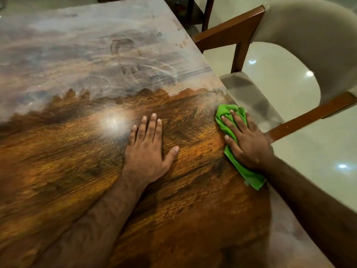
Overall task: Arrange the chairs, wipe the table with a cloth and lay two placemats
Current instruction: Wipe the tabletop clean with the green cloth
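Note:
A glossy wooden table point(77, 161) fills most of the head view, its far half hazy with smears and fingerprints. My right hand point(245, 140) presses flat on a bunched green cloth point(241, 171) at the table's right edge, fingers spread over it. My left hand point(148, 149) lies palm down on the bare wood beside it, fingers apart, holding nothing. A chair point(309, 35) with a beige padded back and brown wooden frame stands at the table's right side, its seat partly tucked under the edge. No placemats are in view.
A second dark wooden chair point(201, 10) shows at the table's far end. Shiny pale floor tiles point(318, 171) lie to the right, reflecting ceiling lights. A bright light glare sits on the tabletop left of my left hand.

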